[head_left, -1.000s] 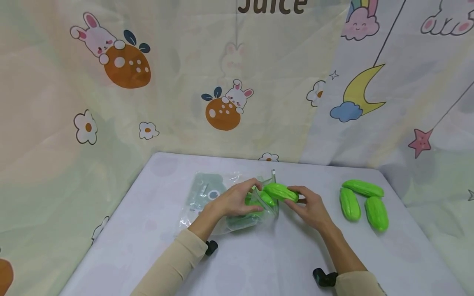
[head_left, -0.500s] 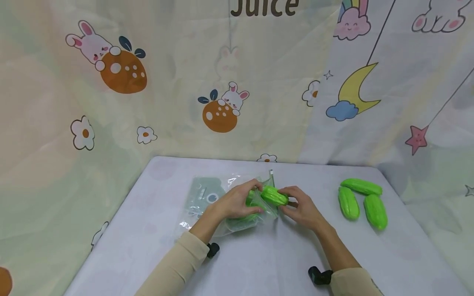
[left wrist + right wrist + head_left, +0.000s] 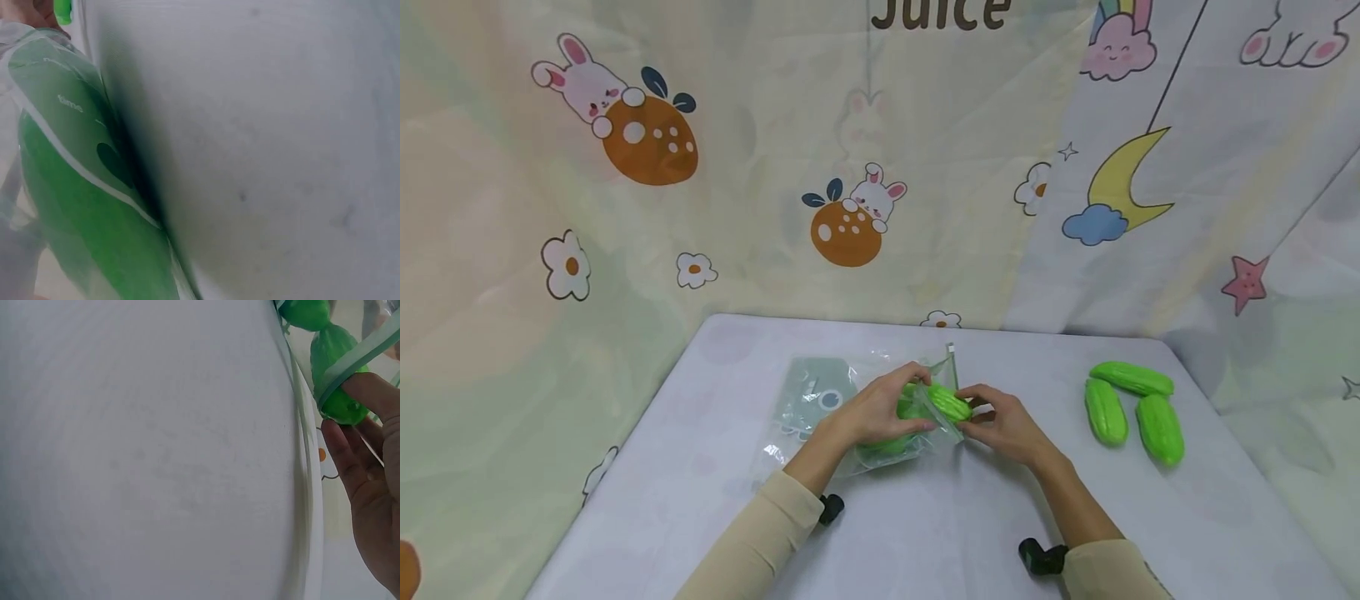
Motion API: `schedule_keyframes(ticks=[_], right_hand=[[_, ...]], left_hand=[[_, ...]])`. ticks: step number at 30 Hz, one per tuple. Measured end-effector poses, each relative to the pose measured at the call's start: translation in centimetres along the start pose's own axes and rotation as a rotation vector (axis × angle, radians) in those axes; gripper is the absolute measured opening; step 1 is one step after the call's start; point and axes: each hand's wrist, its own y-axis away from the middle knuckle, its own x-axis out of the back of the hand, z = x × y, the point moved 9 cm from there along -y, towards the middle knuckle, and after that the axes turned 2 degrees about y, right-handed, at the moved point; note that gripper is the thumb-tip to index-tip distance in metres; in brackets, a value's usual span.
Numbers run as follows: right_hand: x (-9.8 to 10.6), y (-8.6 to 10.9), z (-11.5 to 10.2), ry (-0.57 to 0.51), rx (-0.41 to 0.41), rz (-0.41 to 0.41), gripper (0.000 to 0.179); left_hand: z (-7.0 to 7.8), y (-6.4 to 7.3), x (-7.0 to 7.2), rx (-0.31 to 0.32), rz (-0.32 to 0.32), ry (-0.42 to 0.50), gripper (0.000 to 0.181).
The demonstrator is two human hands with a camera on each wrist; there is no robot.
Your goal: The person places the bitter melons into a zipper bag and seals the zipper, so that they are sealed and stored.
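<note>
My left hand grips the clear zip bag near its mouth, thumb and fingers spread across the opening. Through the plastic, green bitter melons show inside, partly covered by that hand. With its fingertips, my right hand pinches the near end of a bright green bitter melon, most of which lies within the bag's mouth. In the right wrist view the bag's zip strip crosses that melon, and the thumb lies over it. The left wrist view has the bag's printed side close up.
Three more bitter melons lie together on the right of the white table: one at the back, one at the left and one at the right. A patterned cloth hangs behind the table.
My right hand has moved left, pushing its bitter melon from the bag's mouth deeper inside. The left hand stays on the bag. The three melons on the right have not moved.
</note>
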Motion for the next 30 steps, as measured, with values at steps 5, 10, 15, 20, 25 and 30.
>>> schedule_keyframes(ticks=[5, 10, 15, 20, 25, 30], right_hand=[[-0.1, 0.0, -0.2, -0.032, -0.003, -0.022, 0.045], [0.0, -0.1, -0.2, -0.017, -0.006, -0.026, 0.044], [0.0, 0.2, 0.1, 0.009, -0.016, -0.024, 0.044], [0.1, 0.5, 0.7, 0.04, -0.06, -0.026, 0.046], [1.0, 0.8, 1.0, 0.049, -0.086, -0.012, 0.045], [2.2, 1.2, 1.1, 0.055, -0.061, 0.006, 0.044]], left_hand=[[-0.1, 0.1, 0.1, 0.005, 0.018, -0.002, 0.061], [-0.2, 0.2, 0.2, 0.01, 0.035, 0.003, 0.061], [-0.3, 0.3, 0.2, 0.009, 0.036, 0.013, 0.06], [-0.9, 0.4, 0.2, 0.041, 0.038, 0.022, 0.06], [-1.7, 0.7, 0.1, 0.11, 0.019, 0.063, 0.064], [-2.3, 0.9, 0.1, 0.152, 0.003, 0.019, 0.063]])
